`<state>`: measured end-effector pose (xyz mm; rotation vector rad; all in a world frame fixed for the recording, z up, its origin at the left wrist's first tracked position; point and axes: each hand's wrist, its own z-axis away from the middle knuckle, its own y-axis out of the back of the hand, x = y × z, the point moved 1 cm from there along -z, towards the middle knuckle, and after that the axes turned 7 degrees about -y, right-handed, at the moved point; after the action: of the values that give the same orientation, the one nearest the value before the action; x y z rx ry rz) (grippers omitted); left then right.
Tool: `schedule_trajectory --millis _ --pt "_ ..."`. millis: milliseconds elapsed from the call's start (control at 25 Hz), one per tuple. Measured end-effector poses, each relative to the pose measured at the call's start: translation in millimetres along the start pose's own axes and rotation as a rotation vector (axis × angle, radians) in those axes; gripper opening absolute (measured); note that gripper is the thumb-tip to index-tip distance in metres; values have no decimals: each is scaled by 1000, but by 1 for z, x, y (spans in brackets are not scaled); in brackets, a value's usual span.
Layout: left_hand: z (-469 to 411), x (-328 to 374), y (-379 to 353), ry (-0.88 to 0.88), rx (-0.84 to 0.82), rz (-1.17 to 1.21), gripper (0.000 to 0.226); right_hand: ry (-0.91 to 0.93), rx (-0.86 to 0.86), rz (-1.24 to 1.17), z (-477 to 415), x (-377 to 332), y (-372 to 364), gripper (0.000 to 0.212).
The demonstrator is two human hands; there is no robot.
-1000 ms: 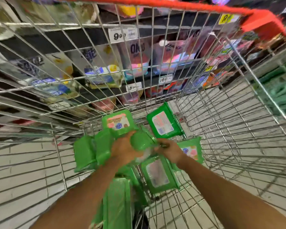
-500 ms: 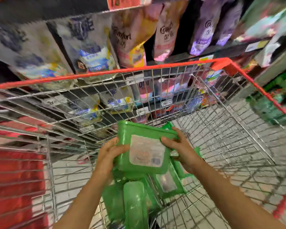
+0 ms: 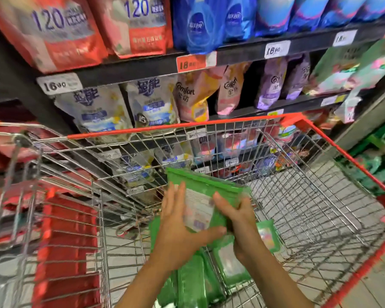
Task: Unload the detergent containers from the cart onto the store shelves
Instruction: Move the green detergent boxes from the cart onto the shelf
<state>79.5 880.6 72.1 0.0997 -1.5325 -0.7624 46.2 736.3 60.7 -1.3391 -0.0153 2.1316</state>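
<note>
A: State the position of the held item.

B: One green container (image 3: 206,196) is raised above the cart (image 3: 309,196), tilted, with its pale label facing the camera. Its outline is blurred.

A: State the condition of the hands.

B: The left hand (image 3: 178,227) lies against the container's left side, fingers extended upward over the label, thumb hooked beneath the lower edge. The right hand (image 3: 238,214) clamps the right side, thumb on the front face, remaining fingers wrapped behind. Both hands are closed on the container.

A: Location of remaining stock?

B: More green containers (image 3: 193,283) lie in the near end of the cart basket, below the hands. One stands against the wire just right of the right wrist.

A: Surroundings?

B: Store shelves (image 3: 242,54) stand directly beyond the cart, stocked with refill pouches (image 3: 151,103) and price tags (image 3: 276,49).
</note>
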Motion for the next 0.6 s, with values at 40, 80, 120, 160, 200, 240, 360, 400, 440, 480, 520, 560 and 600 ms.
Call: schedule_trajectory --millis 40,80,120,160,200,240,360,400,440,480,520,560,600 --pt "1 3 -6 -1 -17 -43 151 12 -57 -25 7 -3 -4 62" --pt "0 7 -8 -2 -14 -53 158 17 -104 -20 14 -6 -7 65" --pt "0 11 -5 18 -1 7 165 25 -134 27 19 -8 -9 69" --pt "-2 13 -1 19 2 101 167 45 -152 94 23 -11 -11 71" --pt "-3 14 4 -18 24 198 153 72 -175 157 26 -14 -12 66" --pt "-3 14 10 -67 69 277 129 102 -209 205 29 -20 -13 55" --pt "0 20 31 -49 112 571 96 194 -266 280 31 -40 -11 37" --pt "1 22 36 -6 100 727 101 218 -244 292 29 -45 -8 34" --pt "1 23 40 49 97 888 107 232 -204 290 28 -49 -6 35" --pt "2 25 44 96 98 1025 106 226 -159 285 25 -50 -3 43" --pt "3 27 47 118 93 1137 98 190 -125 267 24 -50 -2 56" --pt "4 31 48 124 84 1215 87 128 -125 220 22 -48 -1 68" --pt "5 35 49 125 73 1261 78 54 -166 140 20 -45 0 78"
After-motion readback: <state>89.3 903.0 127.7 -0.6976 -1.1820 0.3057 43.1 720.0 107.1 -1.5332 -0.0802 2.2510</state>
